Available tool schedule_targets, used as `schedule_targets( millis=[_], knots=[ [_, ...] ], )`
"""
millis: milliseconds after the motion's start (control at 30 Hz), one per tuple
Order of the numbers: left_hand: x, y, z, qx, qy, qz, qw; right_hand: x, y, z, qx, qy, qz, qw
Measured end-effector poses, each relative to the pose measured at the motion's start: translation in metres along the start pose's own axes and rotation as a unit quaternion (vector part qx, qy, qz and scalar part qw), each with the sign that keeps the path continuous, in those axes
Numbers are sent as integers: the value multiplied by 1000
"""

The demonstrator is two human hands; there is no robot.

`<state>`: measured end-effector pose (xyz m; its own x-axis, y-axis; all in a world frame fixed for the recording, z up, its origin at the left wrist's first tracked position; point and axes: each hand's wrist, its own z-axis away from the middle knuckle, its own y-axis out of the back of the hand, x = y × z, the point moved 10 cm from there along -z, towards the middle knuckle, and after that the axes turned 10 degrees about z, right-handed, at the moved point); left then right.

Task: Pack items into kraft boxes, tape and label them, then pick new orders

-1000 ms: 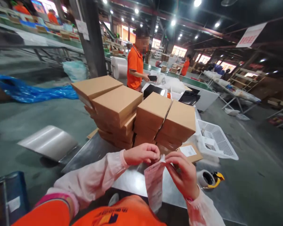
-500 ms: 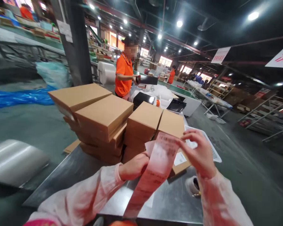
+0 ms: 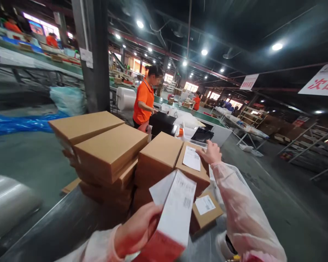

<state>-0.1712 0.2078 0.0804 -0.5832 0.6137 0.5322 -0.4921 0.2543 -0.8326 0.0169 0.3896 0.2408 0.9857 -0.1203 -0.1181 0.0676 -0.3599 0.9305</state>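
Note:
My left hand (image 3: 138, 227) is closed around a strip of printed white labels (image 3: 179, 207), which hangs toward the bottom edge and looks reddish lower down. A pale loose piece of the strip sticks out to the left. Farther forward, my right hand (image 3: 210, 153) has its fingers apart, with fingertips touching the right edge of a white shipping label (image 3: 191, 158). That label lies on the top of a brown cardboard box (image 3: 192, 175). Nearer to me is a smaller brown box (image 3: 211, 218) bearing another white label (image 3: 205, 205).
Stacked brown boxes (image 3: 112, 147) stand on the metal table (image 3: 68, 222), left and centre. A white basket (image 3: 235, 173) is partly behind my right sleeve. A roll of tape (image 3: 225, 243) sits near the front. Beyond, a co-worker in orange (image 3: 143, 102) handles black items.
My right hand has moved forward from the strip to the box top, where a label now lies. My left hand, still holding the strip, is lower and nearer. The co-worker's black box has come down.

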Motion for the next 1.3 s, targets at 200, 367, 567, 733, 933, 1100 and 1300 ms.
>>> schedule_targets(
  millis=[200, 367, 567, 733, 933, 1100, 1300],
  knots=[
    [9, 27, 47, 31, -31, 42, 998, -67, -44, 39, -189, 229, 167, 940],
    [62, 23, 62, 42, -114, 17, 992, -104, -8, 99, -171, 268, 25, 948],
    [89, 9, 59, 14, -175, -22, 984, -137, 23, 204, -209, 217, -535, 789],
    [114, 22, 65, 44, -226, -177, 957, -128, -15, 229, -122, 66, -544, 827],
    [130, 6, 66, 25, -279, -322, 905, -143, -24, 233, -140, 117, -471, 863],
    [116, 5, 58, 31, -249, -367, 896, -131, 13, 214, -30, 122, -361, 924],
    [101, 12, 52, 36, -247, -272, 929, -149, 14, 205, -88, 170, -334, 923]
  ],
)
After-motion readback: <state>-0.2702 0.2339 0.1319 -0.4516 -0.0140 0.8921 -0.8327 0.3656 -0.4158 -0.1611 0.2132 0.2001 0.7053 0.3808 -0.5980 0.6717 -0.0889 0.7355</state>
